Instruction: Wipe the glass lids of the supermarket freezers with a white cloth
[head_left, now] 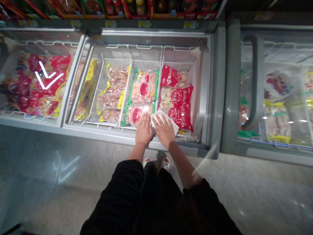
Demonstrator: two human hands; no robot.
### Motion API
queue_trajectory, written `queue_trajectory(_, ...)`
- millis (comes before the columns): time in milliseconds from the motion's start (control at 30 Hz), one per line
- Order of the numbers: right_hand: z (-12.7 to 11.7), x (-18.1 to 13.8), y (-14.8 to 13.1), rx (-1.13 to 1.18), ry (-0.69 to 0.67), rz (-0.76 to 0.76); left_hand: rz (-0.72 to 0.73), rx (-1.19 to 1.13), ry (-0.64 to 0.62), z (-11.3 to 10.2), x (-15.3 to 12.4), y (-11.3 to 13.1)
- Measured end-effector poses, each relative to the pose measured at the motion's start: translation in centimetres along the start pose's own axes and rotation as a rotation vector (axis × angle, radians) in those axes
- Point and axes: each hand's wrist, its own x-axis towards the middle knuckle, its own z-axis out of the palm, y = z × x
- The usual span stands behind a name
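Observation:
My left hand [144, 129] lies flat on the glass lid [181, 55] of a chest freezer, close to its front edge, with nothing in it. Just to its right, my right hand [165, 130] presses a folded white cloth [174, 125] against the glass, its fingers spread over the top. Whether the cloth is fabric or paper I cannot tell. Beneath the glass are green-edged food packs [144, 86], red bags of white balls [179, 96] and yellow-edged bags [117, 80], kept apart by wire dividers. A bright light reflects beside my left fingertips.
Another freezer section [36, 85] with red and yellow bags adjoins on the left. To the right stands a separate freezer [251, 148] with a curved grey handle [254, 85]. Jars and boxes line a shelf [146, 14] behind. My feet stand on the tiled floor [102, 153] close to the freezer.

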Motion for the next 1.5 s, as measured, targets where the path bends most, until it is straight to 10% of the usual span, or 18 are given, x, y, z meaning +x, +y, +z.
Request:
queue_trajectory(233,-2.0,2.5,3.4,0.001,0.076,-0.033,0.004,-0.035,0.036,0.2,-0.1,-0.1)
queue_trajectory(467,0.5,0.1,1.0,-0.01,0.104,0.133,0.005,-0.043,0.03,0.0,-0.1,0.0)
queue_trajectory(733,-1.7,3.6,3.2,-0.08,0.088,-0.057,0.029,-0.029,0.05,0.1,-0.1,-0.1)
queue_trajectory(1167,0.4,-1.5,-0.3,-0.018,0.001,0.016,-0.009,-0.062,0.021,-0.1,-0.1,-0.1)
queue_trajectory(1500,0.2,-4.4,3.2,-0.098,-0.059,0.032,0.006,-0.059,0.057,0.3,-0.1,-0.4)
